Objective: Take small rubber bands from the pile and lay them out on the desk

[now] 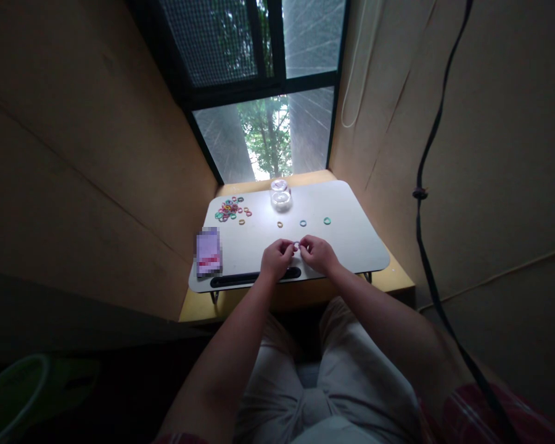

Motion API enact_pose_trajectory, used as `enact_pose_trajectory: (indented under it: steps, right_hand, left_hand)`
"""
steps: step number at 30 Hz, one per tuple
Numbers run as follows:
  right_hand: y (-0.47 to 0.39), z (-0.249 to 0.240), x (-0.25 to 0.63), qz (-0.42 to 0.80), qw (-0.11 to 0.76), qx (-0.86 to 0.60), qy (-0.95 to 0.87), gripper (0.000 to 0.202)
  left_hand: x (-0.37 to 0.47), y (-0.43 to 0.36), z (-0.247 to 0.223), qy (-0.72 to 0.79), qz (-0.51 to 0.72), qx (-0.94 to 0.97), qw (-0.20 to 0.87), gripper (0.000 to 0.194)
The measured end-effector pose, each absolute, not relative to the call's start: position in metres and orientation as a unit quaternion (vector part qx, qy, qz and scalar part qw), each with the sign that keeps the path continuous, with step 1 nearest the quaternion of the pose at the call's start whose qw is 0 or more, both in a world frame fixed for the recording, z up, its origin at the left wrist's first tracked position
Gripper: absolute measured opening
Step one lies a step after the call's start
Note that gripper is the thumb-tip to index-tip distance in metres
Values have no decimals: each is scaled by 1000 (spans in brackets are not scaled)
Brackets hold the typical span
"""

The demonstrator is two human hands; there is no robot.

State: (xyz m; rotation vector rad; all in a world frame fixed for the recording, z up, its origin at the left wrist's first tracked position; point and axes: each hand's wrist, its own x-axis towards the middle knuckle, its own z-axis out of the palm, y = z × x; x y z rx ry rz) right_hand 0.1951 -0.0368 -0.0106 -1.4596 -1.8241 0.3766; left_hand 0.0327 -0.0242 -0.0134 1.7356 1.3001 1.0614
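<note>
Pale-purple ring (297, 245) btwn both hands (277, 258) (320, 254), w/ forearms (240, 333) (383, 311) angled inward

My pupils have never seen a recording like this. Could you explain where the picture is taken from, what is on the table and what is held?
There is no robot here. One camera on a person's head looks down past their bare arms. The left hand and right hand pinch a small pale ring between them. On the white table lie a pile of coloured rings, a clear container and a blurred purple packet. Yellowish, blue and green rings lie spaced beyond the hands.
</note>
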Motion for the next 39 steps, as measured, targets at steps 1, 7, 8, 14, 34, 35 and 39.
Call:
enact_pose_trajectory:
  steps: [1, 7, 8, 14, 34, 35, 39]
  right_hand:
    - [-37, -11, 195, 146, 378, -572, -713, 13]
    - [-37, -11, 195, 153, 386, -573, -707, 12]
    - [-37, -11, 195, 157, 389, -573, -704, 12]
    - [-37, -11, 196, 169, 389, -562, -710, 14]
    - [-35, -13, 195, 147, 397, -572, -703, 10]
    - [-35, -13, 195, 146, 398, -572, -703, 10]
    - [-35, -13, 194, 143, 395, -575, -702, 10]
  left_hand:
    - [33, -25, -13, 506, 410, 671, 355, 21]
    - [34, -26, -11, 509, 414, 669, 349, 19]
    - [34, -26, -12, 509, 414, 669, 349, 19]
    - [33, -25, -14, 508, 403, 680, 342, 19]
    - [33, -26, -13, 520, 389, 704, 287, 19]
    - [33, -26, -14, 521, 391, 702, 287, 19]
    - [33, -26, -14, 526, 402, 692, 287, 18]
